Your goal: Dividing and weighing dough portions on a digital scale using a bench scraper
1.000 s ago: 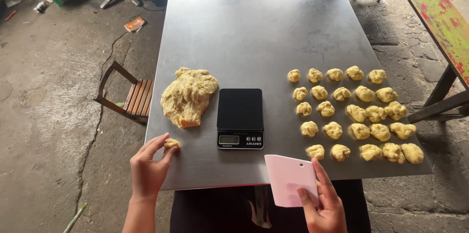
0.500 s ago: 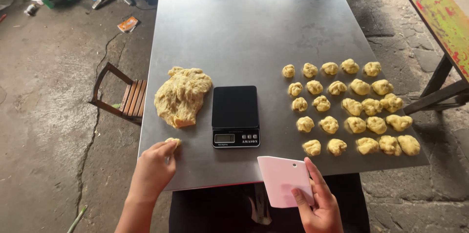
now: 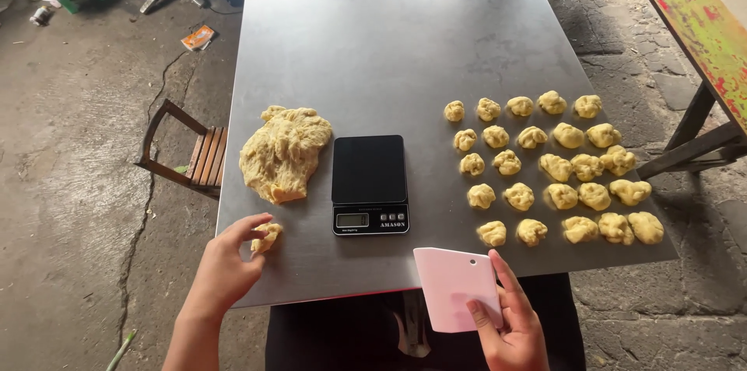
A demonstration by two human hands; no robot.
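Small dough piece point(image 3: 267, 237) pinched in my left hand point(image 3: 222, 274), fingertips closed round it right at the near-left edge of the steel table point(image 3: 405, 44), and it's touching the surface. Just beyond that pinch, a little to the right, sits the big dough mass point(image 3: 283, 153), ragged and yellow, apart from the piece I'm holding. Right of the grip, close by, is the black digital scale point(image 3: 369, 183), platform bare, display facing me. My right hand point(image 3: 510, 320) is clamped on the pink plastic scraper point(image 3: 456, 288), thumb and fingers round its lower right corner, blade lying over the near table edge. Farther right of both hands, well apart, the rows of portioned dough lumps point(image 3: 556, 165) lie on the steel. To handle this piece well, I'd say keep the pinch light so it doesn't smear or tear, lift it clean off the steel, and set it in the middle of the scale platform, with the scraper held flat and clear of the display.
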